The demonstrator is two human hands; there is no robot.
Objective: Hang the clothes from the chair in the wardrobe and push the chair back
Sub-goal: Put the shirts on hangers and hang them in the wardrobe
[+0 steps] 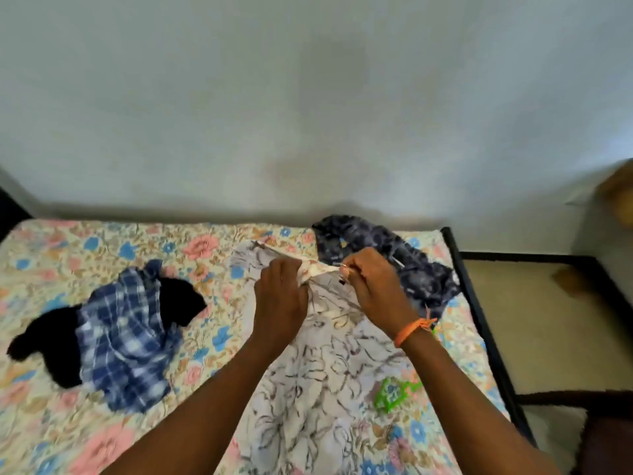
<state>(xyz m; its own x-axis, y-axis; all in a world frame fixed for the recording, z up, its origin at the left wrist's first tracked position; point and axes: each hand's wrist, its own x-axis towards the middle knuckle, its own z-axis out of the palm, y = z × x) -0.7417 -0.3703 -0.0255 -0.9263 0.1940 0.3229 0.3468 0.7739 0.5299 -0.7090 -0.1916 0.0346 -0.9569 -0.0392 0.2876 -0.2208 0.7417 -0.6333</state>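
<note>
While both hands are pinching the pale shirt's (pixel 318 365) collar above the bed (pixel 85 440), the left hand (pixel 281 299) and right hand (pixel 373 286) are seemingly fitting a hanger; next calls for carrying it to the wardrobe.

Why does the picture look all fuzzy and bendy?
In the head view, everything looks soft and smeared, even the left hand, right hand and checked shirt; the wide lens bends the bed's black frame; a faint shadow falls on the wall.
</note>
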